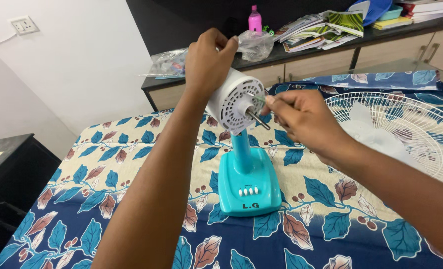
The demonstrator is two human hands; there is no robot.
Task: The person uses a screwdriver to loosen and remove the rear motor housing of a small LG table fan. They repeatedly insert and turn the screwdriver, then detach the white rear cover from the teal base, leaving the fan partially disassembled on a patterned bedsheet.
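Left grip: left hand wraps over the top rear of the white motor housing, fingers curled tight on it.
Right grip: right hand pinches a thin tool, tip at the housing's vented face.
Shaft: metal spindle juts toward four o'clock.
Stand: turquoise fan base at six o'clock, on the leaf-print cloth.
Grille: white fan guard at three o'clock.

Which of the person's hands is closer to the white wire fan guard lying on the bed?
Right. The right hand sits just beside the fan guard, at the motor's face. The left hand holds the motor housing from behind, farther away.
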